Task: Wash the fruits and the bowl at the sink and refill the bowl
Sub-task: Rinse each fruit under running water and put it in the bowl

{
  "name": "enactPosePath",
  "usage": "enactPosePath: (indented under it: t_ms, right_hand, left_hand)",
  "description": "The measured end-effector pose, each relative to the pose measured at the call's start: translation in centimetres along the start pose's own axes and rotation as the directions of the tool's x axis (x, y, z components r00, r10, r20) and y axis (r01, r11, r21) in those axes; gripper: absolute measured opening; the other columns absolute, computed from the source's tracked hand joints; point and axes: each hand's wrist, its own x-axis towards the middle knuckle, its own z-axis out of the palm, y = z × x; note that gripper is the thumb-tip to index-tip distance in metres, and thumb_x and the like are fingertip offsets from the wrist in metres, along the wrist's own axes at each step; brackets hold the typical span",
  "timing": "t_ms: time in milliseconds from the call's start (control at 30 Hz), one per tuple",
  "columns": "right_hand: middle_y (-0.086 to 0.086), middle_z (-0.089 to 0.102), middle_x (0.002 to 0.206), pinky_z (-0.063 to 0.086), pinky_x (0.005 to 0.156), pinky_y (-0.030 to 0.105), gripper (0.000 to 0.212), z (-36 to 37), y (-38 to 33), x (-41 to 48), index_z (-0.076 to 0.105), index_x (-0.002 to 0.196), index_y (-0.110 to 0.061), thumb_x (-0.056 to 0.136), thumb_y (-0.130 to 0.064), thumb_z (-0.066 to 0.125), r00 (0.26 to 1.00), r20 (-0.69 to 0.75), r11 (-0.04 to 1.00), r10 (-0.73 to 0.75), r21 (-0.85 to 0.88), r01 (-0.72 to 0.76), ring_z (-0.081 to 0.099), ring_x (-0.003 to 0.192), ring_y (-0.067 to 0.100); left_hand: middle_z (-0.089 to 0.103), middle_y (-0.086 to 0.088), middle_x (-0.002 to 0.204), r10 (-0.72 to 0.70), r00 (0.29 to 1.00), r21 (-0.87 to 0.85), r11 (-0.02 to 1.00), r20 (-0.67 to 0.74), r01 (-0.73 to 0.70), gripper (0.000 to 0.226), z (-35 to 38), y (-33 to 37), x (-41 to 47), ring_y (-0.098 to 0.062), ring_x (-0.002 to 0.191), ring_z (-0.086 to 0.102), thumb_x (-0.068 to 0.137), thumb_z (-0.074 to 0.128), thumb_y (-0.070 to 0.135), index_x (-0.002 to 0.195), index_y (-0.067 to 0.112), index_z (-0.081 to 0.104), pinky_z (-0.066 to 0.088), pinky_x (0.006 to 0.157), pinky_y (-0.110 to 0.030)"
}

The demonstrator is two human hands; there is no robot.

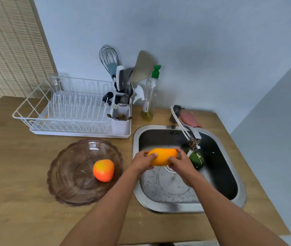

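Far to the left of the sink [159, 208], at the back of the wooden table [16, 192], stands a white dish rack [66, 110], with a white utensil holder [120, 123] at its end nearer to the sink. In front of the rack, just left of the sink, the brown see-through bowl [61, 197] sits on the table, and one orange-red round fruit [103, 170] lies inside it. A clear bottle [150, 96] with a green cap stands behind the sink's left corner. Over the sink, both hands hold a yellow-orange mango [162, 157] above the drain: the left hand [142, 161] has its grip clamped on the mango's left end, and the right hand [180, 162] has its grip clamped on the right end. The tap [189, 132] reaches over the sink from behind, and under its spout a dark green fruit [197, 159] lies in the basin, just right of the right hand. A pink cloth [190, 119] lies behind the sink, beside the tap's base.
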Motion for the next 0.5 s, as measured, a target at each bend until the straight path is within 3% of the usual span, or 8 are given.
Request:
enactPosePath:
  t_ms: [100,167,333,433,500]
  right_hand:
    - [0.018,0.049,0.130,0.056,0.080,0.040,0.059,1.1,0.7,0.3,0.040,0.132,-0.028,0.081,-0.009,0.062,0.993,0.088,0.993,0.081,0.075,-0.088,0.062,0.102,0.033]
    - [0.017,0.053,0.121,0.056,0.083,0.042,0.060,2.1,0.5,0.1,0.038,0.137,-0.025,0.085,-0.004,0.059,0.987,0.128,0.990,0.094,0.088,-0.106,0.065,0.098,0.033]
    - [0.015,0.057,0.115,0.056,0.085,0.041,0.041,5.6,-3.3,-0.4,0.043,0.135,-0.026,0.096,-0.018,0.054,0.989,0.146,0.985,0.001,0.172,-0.026,0.066,0.096,0.034]
    - [0.007,0.060,0.101,0.057,0.072,0.035,0.032,8.2,-5.8,-1.2,0.049,0.125,-0.021,0.095,-0.025,0.058,0.976,0.176,0.987,-0.126,0.125,0.104,0.066,0.081,0.025]
    - [0.012,0.063,0.095,0.052,0.060,0.031,0.030,10.1,-6.7,-1.8,0.052,0.116,-0.014,0.092,-0.028,0.063,0.950,0.250,0.983,-0.184,0.037,0.181,0.064,0.068,0.020]
  left_hand:
    - [0.049,-0.007,0.135,0.150,0.987,0.252,0.959,-0.063,-0.130,0.052,-1.2,0.7,-0.6,-0.025,0.116,0.051,0.088,0.068,0.030,0.135,0.019,0.048,0.049,0.096,-0.038]
    - [0.049,-0.005,0.135,0.211,0.975,0.287,0.940,-0.064,-0.185,0.052,-2.3,1.2,-1.2,-0.021,0.116,0.049,0.086,0.070,0.026,0.134,0.021,0.049,0.045,0.095,-0.034]
    - [0.055,-0.002,0.129,0.316,0.929,0.224,0.936,-0.194,-0.272,0.048,-6.2,2.0,-2.9,-0.017,0.109,0.052,0.085,0.072,0.027,0.130,0.023,0.055,0.046,0.088,-0.031]
    - [0.057,-0.005,0.125,0.339,0.900,0.144,0.940,-0.275,-0.310,0.041,-9.7,2.2,-3.8,-0.021,0.107,0.057,0.089,0.068,0.032,0.127,0.025,0.057,0.055,0.085,-0.029]
    - [0.058,-0.007,0.120,0.315,0.874,0.075,0.948,-0.369,-0.310,0.042,-12.5,2.4,-4.6,-0.024,0.105,0.060,0.089,0.068,0.034,0.127,0.021,0.055,0.058,0.082,-0.032]
